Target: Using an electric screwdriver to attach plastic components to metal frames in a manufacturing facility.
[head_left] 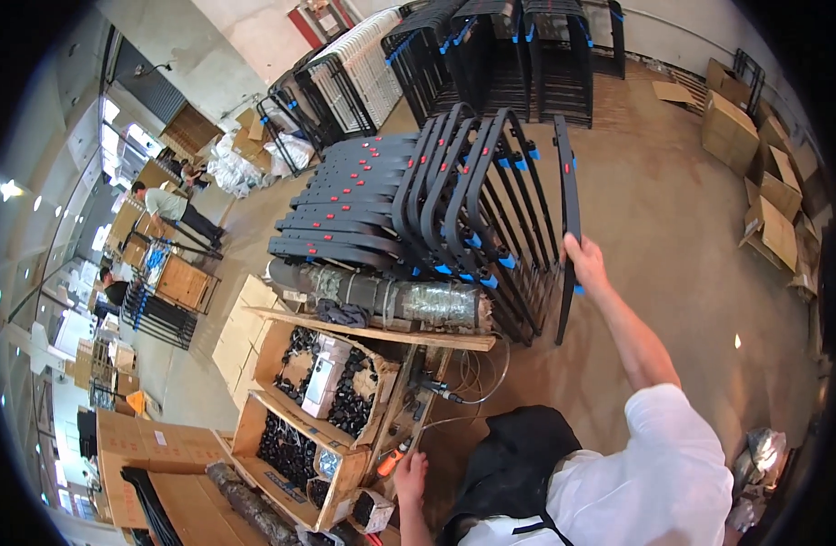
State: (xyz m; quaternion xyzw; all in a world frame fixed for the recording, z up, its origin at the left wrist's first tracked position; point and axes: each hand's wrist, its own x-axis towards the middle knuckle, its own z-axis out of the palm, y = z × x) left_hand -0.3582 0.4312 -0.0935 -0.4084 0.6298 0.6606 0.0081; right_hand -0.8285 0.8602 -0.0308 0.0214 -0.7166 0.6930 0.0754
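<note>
An orange-handled tool (389, 463) is set beside the left hand (412, 477); farther out, 1 black frame (569, 187) is held by the right hand (589, 262).
Whether the tool is pinched by the curled left fingers cannot be told; 2 wooden bins (346, 489) of small black parts (286, 446) are placed nearby. The frame, upright just right of the stacked frames (359, 196), is clasped at its edge by the right fingers; it is judged stiff, smooth and moderately heavy, best gripped near mid-length. Leftward swings would be blocked by the stack. Beyond, cartons (729, 132) are piled at right.
</note>
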